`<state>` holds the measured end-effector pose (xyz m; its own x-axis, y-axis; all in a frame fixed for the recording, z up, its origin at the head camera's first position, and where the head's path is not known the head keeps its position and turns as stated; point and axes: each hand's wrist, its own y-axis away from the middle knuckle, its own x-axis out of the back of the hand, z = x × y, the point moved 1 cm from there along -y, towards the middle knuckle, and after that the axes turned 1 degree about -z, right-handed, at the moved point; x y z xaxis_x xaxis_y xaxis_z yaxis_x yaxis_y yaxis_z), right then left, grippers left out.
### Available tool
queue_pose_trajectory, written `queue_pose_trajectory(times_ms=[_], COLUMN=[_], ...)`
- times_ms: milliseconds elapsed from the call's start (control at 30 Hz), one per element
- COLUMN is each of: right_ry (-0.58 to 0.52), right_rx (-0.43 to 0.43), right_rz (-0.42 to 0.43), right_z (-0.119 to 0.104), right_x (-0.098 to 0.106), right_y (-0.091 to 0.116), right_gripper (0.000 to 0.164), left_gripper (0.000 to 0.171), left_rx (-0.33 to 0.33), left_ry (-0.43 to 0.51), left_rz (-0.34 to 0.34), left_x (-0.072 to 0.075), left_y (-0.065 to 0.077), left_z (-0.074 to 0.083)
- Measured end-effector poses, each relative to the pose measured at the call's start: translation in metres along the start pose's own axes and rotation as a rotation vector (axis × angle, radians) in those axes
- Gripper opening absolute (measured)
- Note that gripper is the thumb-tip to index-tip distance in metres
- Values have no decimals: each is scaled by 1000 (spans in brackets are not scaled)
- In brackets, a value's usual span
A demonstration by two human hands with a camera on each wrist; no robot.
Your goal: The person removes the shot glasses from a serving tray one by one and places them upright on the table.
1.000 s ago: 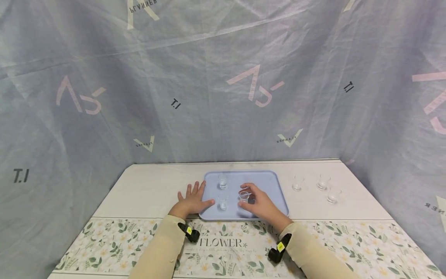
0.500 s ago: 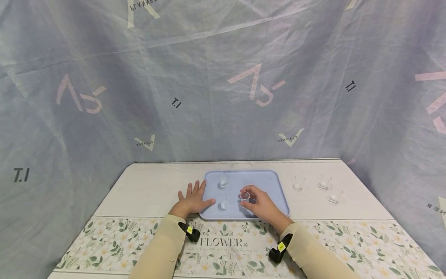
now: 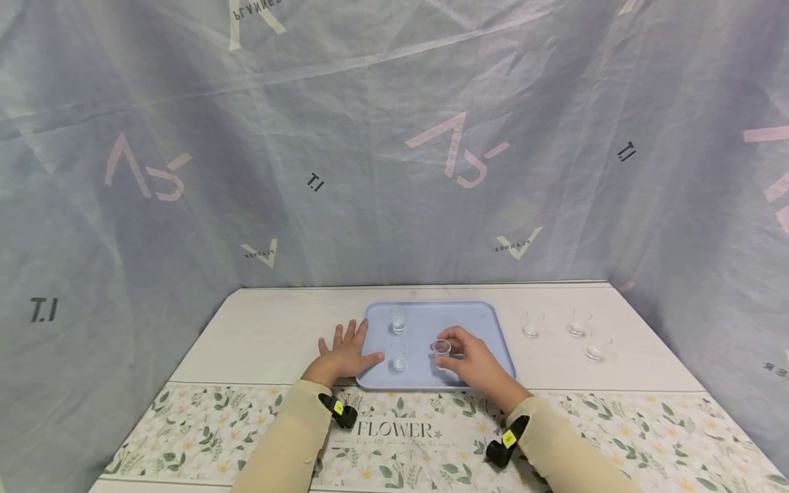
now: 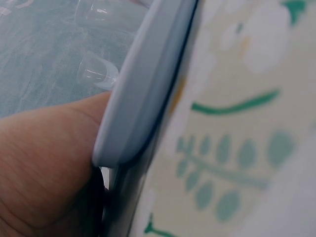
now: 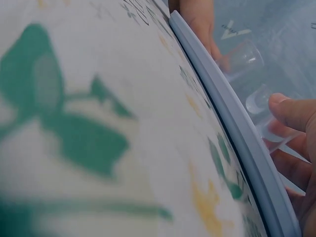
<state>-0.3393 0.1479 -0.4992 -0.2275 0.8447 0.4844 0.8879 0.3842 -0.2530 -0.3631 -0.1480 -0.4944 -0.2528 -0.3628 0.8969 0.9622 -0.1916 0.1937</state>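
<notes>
My right hand (image 3: 471, 363) holds a small clear shot glass (image 3: 441, 350) between thumb and fingers, low over the front middle of the light blue tray (image 3: 474, 315). In the right wrist view the thumb (image 5: 279, 98) lies on one side of that glass and the other fingers curl on its far side. My left hand (image 3: 342, 357) lies flat at the tray's left edge with fingers spread, its thumb reaching over the rim. Two more clear glasses stand upright on the tray's left part, a rear one (image 3: 398, 320) and a front one (image 3: 399, 359) close to the left thumb.
Three clear glasses stand on the white tabletop right of the tray: one nearest it (image 3: 531, 325), one farther right (image 3: 577, 323) and one in front (image 3: 595, 349). A floral cloth strip (image 3: 394, 452) runs along the front. A grey printed curtain (image 3: 370, 239) surrounds the table.
My right hand has shifted slightly to the right over the tray with the glass in its fingers. The left hand stays at the tray's edge. The head view has turned slightly.
</notes>
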Motion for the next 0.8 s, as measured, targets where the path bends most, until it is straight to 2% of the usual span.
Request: queue_pose_trajectory(times_ms=[333,600,800], right_ry=[28,40,74], right_rx=[16,-18,-16], right_rz=[91,169,232], right_z=[6,14,23], right_x=[27,53,71], right_y=[15,30,42], right_gripper=[40,43,44], left_gripper=[94,97,97], left_rx=[-15,-2,-8], left_ry=[17,17,28], left_rz=[28,14,27], left_x=[0,-14,-15], left_y=[-1,-15,-16], left_z=[-1,-13,-14])
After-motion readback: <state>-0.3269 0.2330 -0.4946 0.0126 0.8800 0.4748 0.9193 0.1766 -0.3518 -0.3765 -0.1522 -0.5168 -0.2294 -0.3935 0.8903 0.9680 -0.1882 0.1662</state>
